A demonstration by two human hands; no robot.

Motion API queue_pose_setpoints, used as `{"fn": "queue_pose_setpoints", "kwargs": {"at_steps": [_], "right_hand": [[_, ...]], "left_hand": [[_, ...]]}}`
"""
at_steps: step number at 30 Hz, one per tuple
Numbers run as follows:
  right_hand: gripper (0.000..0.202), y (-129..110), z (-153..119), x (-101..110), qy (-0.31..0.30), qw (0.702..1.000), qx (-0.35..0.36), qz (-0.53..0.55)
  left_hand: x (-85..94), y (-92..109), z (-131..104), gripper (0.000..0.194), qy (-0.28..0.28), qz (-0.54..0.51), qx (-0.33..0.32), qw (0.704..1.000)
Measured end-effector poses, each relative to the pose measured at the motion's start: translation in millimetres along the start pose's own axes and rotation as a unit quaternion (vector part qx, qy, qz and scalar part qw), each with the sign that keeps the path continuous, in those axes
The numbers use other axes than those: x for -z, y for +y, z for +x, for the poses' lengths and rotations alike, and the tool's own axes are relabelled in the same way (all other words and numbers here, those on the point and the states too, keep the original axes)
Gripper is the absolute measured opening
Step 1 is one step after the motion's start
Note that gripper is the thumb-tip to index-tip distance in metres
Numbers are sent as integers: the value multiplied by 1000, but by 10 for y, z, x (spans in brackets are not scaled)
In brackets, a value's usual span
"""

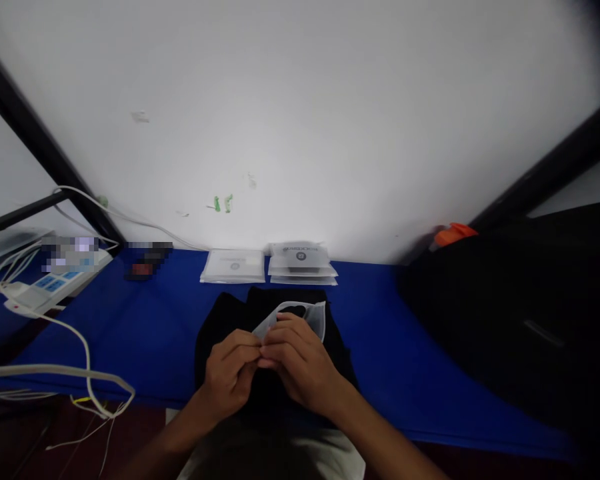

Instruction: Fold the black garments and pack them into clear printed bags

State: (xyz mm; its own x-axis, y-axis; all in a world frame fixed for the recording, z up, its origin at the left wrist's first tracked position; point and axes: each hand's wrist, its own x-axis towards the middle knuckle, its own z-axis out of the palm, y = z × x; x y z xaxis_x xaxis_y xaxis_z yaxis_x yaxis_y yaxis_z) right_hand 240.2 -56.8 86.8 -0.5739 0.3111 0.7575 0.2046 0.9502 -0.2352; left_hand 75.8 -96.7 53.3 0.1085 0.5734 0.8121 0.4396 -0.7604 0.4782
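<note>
Blue tbl [380,373], L hand [233,368] & R hand [303,363], pinching translucent pouch [317,319]

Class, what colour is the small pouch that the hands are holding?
The pouch is whitish and translucent, best seen in the head view, the only one.

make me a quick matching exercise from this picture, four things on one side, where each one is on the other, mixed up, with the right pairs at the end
1. frosted bag
2. black fabric
3. power strip
4. orange item

A. left end of the blue table
B. well right of the hands
C. held in left hand and right hand
D. lying beneath the bag

Pairs: 1-C, 2-D, 3-A, 4-B
</note>
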Motion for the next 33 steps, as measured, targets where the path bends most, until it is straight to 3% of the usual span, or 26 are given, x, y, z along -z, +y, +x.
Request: {"fn": "queue_pose_setpoints", "kwargs": {"at_steps": [5,9,11,14,18,21,23,25,27,29,31,33], "right_hand": [[10,258,-117,143,-36,999,-30,7],[7,621,-366,342,-11,993,-115,-24],[8,707,-450,443,-23,988,-152,-29],[9,627,-422,538,-91,980,-174,-26],[49,355,-198,473,-240,958,-160,11],[37,306,-68,389,-307,941,-139,13],[43,410,-11,401,-285,949,-130,-41],[54,615,49,469,-217,960,-125,-127],[61,888,116,541,-135,958,-127,-218],[63,1196,161,556,-79,940,-150,-298],[61,1499,147,492,-93,917,-177,-345],[62,1755,70,377,-174,899,-204,-346]], "left_hand": [[122,24,-13,14,42,19,18,999],[312,-8,54,16,113,48,19,992],[351,-29,69,15,121,36,20,992],[310,-35,44,12,98,-14,24,995],[197,23,6,11,65,-59,7,996],[181,54,20,16,51,-17,-6,999],[212,40,17,24,67,68,7,995],[262,3,-29,30,75,142,41,986],[316,-41,-127,27,27,162,79,983],[365,-80,-265,20,-79,146,104,981],[410,-114,-413,18,-195,124,124,965],[457,-151,-540,28,-290,113,148,939]]}}
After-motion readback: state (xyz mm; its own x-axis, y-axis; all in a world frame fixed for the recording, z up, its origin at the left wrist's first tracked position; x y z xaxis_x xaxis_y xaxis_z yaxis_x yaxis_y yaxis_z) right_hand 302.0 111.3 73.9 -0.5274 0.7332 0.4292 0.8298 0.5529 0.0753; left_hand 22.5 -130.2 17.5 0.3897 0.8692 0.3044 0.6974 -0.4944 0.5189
